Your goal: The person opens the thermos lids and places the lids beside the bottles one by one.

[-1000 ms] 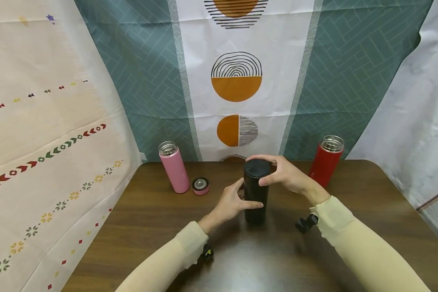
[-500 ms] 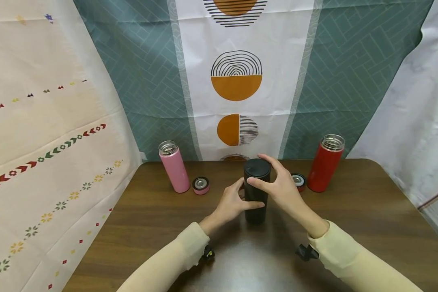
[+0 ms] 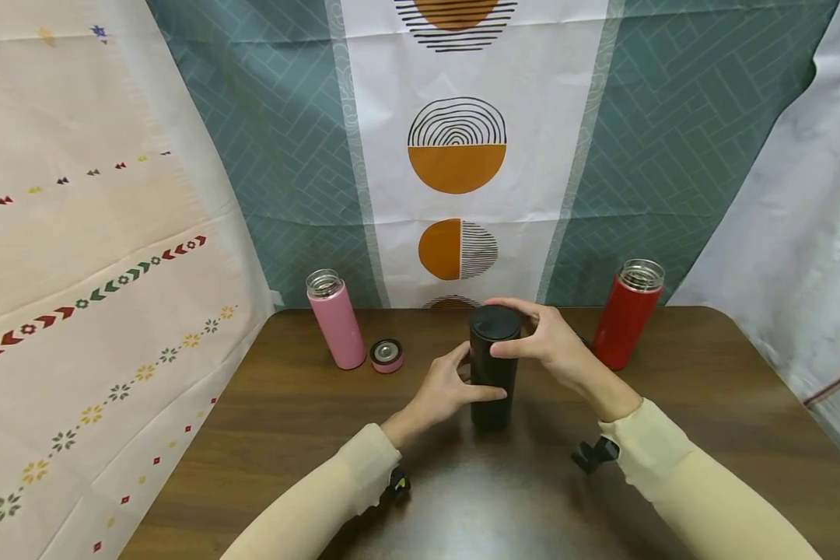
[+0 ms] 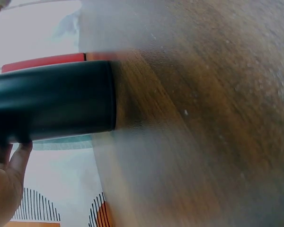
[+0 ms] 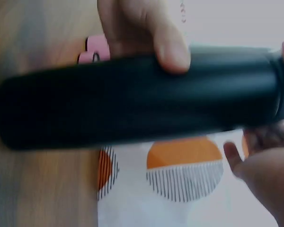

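Observation:
A black insulated bottle [image 3: 493, 373] stands upright on the wooden table, its black lid [image 3: 495, 321] on top. Around the lower body curls my left hand [image 3: 442, 390], thumb across the front; the right wrist view shows that thumb [image 5: 173, 54] on the dark side. My right hand [image 3: 556, 350] holds the lid from the right, thumb in front and fingers behind, partly hidden. In the left wrist view the bottle [image 4: 57, 99] lies across the picture with its base on the table.
A lidless pink bottle [image 3: 338, 327] stands back left, its pink lid [image 3: 386, 357] upside down beside it. Back right is a lidless red bottle [image 3: 623, 323]; a dark sliver shows beside it behind my right arm. Patterned cloth [image 3: 455, 171] hangs beyond the table [image 3: 280, 435].
Half a second ago the right hand had swung toward me, its index finger raised off the lid. It has since turned back and closed around the lid. The left hand stays put.

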`<control>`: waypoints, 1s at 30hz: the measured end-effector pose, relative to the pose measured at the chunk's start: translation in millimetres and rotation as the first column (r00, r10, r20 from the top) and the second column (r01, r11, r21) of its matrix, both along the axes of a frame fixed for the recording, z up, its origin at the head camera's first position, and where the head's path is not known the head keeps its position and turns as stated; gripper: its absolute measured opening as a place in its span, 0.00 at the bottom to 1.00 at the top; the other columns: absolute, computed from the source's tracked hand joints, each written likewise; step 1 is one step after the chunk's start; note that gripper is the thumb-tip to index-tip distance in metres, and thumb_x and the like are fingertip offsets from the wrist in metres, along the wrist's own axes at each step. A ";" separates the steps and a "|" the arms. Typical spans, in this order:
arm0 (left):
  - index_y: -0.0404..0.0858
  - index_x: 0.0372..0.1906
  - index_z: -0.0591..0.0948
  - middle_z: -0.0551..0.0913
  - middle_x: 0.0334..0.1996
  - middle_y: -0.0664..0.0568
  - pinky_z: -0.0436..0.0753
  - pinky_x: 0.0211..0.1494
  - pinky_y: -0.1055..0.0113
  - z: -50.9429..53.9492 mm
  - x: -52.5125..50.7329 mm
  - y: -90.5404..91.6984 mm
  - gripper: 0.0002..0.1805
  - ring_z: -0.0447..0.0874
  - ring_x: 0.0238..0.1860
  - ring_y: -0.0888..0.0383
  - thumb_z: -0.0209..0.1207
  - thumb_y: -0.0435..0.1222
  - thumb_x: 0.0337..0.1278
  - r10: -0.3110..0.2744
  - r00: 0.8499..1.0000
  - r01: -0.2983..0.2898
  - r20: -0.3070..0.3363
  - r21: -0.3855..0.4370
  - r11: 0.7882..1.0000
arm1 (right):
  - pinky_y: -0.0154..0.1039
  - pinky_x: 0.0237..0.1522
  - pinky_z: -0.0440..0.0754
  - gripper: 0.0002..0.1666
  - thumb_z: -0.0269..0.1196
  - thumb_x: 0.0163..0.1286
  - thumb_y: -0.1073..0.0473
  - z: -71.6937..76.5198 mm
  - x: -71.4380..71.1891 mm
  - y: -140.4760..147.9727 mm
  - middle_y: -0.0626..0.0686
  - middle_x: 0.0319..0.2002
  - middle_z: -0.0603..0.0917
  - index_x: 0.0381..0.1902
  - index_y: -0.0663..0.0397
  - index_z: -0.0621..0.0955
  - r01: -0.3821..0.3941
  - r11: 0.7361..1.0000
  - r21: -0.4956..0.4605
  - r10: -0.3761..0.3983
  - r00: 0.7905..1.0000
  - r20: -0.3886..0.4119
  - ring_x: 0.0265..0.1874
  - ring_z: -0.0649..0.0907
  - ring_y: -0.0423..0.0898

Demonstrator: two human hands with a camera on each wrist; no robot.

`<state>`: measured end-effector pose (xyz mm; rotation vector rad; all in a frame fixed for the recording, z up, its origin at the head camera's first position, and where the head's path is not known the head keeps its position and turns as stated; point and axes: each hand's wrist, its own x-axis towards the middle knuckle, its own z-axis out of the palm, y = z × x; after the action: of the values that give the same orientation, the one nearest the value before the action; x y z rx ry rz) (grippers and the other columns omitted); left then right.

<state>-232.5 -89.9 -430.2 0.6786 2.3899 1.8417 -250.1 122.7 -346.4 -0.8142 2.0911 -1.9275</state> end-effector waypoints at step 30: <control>0.50 0.72 0.74 0.82 0.63 0.55 0.82 0.63 0.57 -0.3 0.9 0.8 0.39 0.85 0.61 0.53 0.78 0.39 0.54 0.005 1.000 -0.005 0.007 -0.005 1.000 | 0.59 0.67 0.72 0.37 0.72 0.64 0.61 -1.9 -23.7 17.0 0.54 0.61 0.84 0.71 0.52 0.76 -0.186 0.978 0.095 0.195 0.976 -0.095 0.63 0.77 0.56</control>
<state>-231.6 -89.1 -430.5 0.6648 2.3930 1.8364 -273.8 139.8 -348.3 -1.0747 2.0516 -1.7196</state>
